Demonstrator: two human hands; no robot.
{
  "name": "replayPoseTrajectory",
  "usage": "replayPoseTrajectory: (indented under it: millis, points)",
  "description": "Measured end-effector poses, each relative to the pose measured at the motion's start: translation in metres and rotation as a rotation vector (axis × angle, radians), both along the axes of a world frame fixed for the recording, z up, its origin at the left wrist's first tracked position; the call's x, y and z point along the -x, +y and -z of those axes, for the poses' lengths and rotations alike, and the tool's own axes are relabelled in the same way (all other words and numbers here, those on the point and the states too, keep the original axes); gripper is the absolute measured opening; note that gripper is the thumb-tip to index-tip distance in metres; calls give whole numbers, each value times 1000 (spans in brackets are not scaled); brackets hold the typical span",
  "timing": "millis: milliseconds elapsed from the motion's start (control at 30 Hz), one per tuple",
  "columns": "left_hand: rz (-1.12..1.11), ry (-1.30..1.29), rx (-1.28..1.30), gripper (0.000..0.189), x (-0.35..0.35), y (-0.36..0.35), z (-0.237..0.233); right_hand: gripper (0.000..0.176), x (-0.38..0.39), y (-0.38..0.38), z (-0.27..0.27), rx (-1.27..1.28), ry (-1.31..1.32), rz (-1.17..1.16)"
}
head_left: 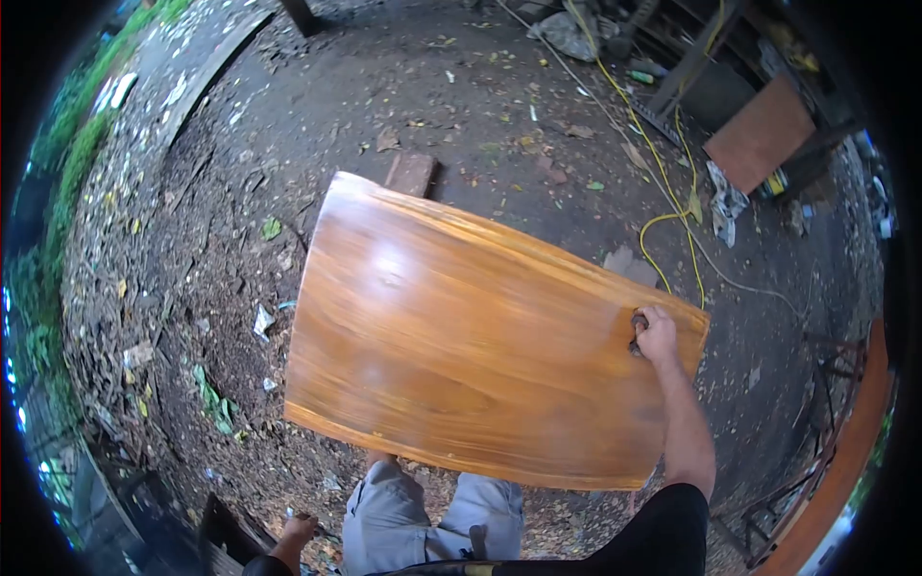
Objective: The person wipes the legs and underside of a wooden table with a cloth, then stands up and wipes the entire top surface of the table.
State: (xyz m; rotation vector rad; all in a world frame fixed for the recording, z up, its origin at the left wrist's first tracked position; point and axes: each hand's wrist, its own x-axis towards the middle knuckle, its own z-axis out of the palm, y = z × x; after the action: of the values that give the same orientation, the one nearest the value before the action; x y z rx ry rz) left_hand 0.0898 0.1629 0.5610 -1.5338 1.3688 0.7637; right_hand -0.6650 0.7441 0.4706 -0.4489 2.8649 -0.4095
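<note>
A glossy orange-brown wooden slab [471, 336] with wavy grain lies in front of my legs. Near its right end, my right hand [656, 333] is closed round a small dark pad, pressed on the wood. A darker patch shows on the surface just left of that hand. Down at the lower left, away from the slab, my left hand [301, 526] hangs beside my leg; its fingers look curled, but they are small and I cannot make out whether they hold anything.
A brick-like block [413, 174] sits beyond the slab's far edge. Yellow cable [661, 158] and a grey cord run over the leaf-strewn ground at the upper right. A reddish board [761, 134] leans there. A long orange-brown plank [845, 451] stands at the right.
</note>
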Motion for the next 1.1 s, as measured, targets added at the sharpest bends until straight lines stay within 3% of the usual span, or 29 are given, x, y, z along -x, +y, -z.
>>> replayPoseTrajectory:
  millis: [67, 167, 267, 300, 400, 433, 733, 933, 1100]
  points:
    - [91, -2, -55, 38, -55, -11, 23, 26, 0, -50, 4, 49, -25, -84]
    - [104, 54, 58, 43, -120, -10, 47, 24, -4, -136, 14, 127, -34, -195]
    - [24, 25, 87, 23, -141, -7, 39, 19, -11, -232, 24, 154, -52, -252]
    - [-253, 42, 31, 39, -137, -2, 29, 18, -12, -266, 27, 155, -60, -263]
    - [-521, 74, 85, 38, -143, 3, 19, 15, -19, -371, 36, 213, -32, -304]
    - [-529, -55, 56, 26, -150, -2, 21, 15, -20, -407, 37, 222, -23, -314]
    - [-769, 24, 6, 27, -188, 3, 50, 21, -39, -685, 53, 171, -72, -334]
    - [-791, 52, -8, 28, -191, -6, 64, 30, -39, -783, 52, 250, -171, -228]
    - [-742, 67, -22, 28, -183, -35, 73, 29, -23, -776, 26, 196, -172, -152]
